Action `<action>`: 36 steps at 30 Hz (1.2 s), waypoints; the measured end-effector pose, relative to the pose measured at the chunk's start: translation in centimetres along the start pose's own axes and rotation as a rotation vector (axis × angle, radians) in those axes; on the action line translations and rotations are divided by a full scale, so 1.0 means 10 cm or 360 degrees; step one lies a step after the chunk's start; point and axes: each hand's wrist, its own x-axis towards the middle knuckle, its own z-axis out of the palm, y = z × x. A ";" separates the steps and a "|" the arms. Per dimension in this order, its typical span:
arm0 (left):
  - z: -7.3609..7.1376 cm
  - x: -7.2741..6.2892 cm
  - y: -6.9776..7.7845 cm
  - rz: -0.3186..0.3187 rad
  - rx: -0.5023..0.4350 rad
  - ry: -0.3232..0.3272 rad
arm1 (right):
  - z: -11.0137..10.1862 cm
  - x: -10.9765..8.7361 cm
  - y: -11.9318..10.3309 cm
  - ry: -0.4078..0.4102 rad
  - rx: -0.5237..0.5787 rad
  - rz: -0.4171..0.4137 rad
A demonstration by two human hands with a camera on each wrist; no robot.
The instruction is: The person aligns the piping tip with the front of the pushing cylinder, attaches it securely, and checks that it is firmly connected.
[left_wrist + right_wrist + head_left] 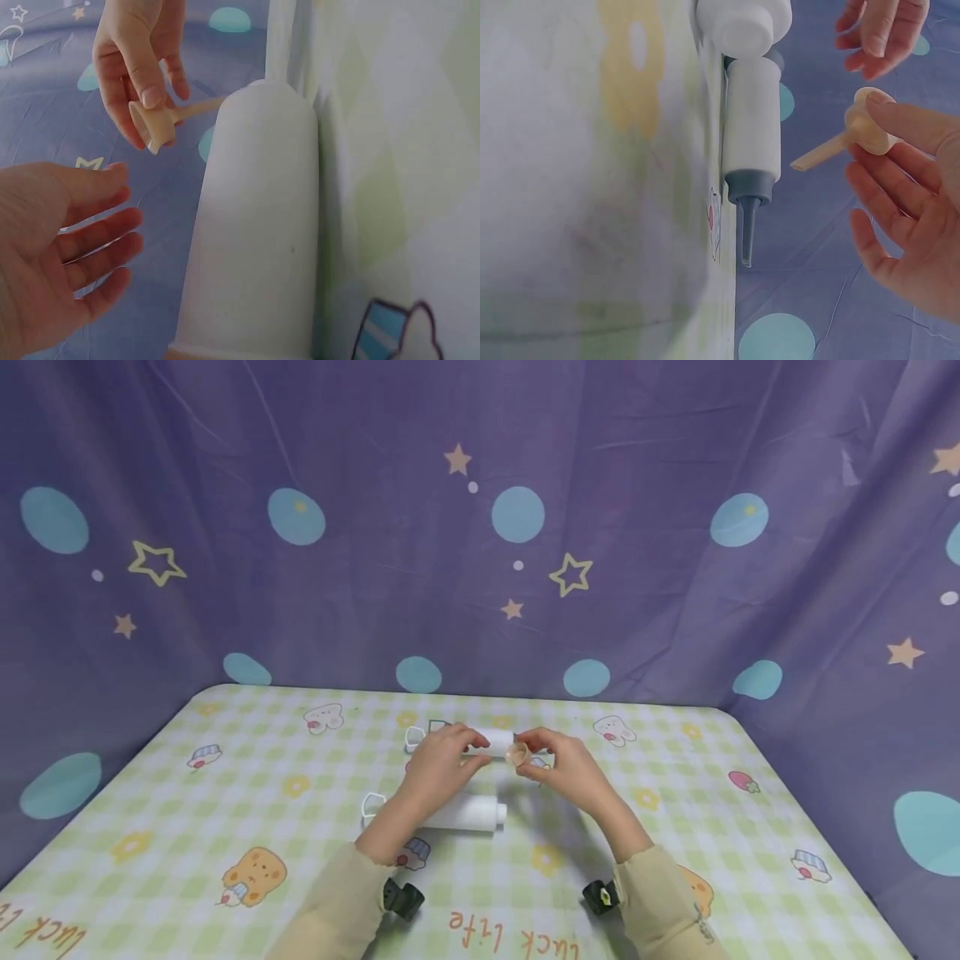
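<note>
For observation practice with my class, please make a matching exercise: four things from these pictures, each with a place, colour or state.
1. beige nozzle
2. nearer white tube
3. farther white tube
4. left hand

A. fitted with a grey nozzle
B. fingers relaxed, holding nothing
C. pinched by the right hand
D. ends in a bare white stub

Pairs: 1-C; 2-D; 3-A; 4-B

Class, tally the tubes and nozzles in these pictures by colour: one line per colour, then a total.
White: 2 (near tube, far tube)
Beige: 1 (held nozzle)
Grey: 1 (nozzle on the far tube's end)
Total: 4
</note>
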 end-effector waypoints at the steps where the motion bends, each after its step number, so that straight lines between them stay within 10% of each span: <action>1: 0.00 -0.01 -0.01 0.0005 0.0002 -0.0033 | 0.00 -0.01 0.00 -0.0014 -0.0014 -0.0005; 16: -0.02 -0.19 -0.13 0.0130 -0.0004 -0.0591 | 0.00 -0.11 0.06 -0.0251 -0.0119 -0.0069; 36: 0.09 -0.26 -0.17 0.0174 0.0034 -0.0708 | 0.03 -0.17 0.10 -0.0399 -0.0101 -0.0117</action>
